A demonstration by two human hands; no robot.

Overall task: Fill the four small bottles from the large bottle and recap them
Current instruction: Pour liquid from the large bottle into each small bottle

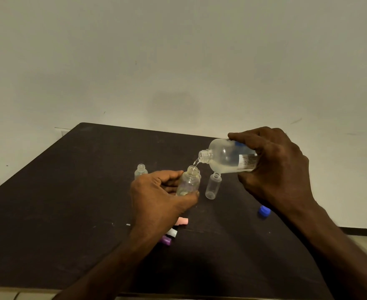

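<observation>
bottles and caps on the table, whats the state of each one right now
large bottle: uncapped, tipped, pouring, held by right hand
small bottle: uncapped, filling, held by left hand
right small bottle: uncapped, upright, looks empty
far small bottle: uncapped, upright
blue cap: off, on table
pink cap: off, lying

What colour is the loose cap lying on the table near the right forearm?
Blue: the round plastic cap, seen in the head view.
</observation>
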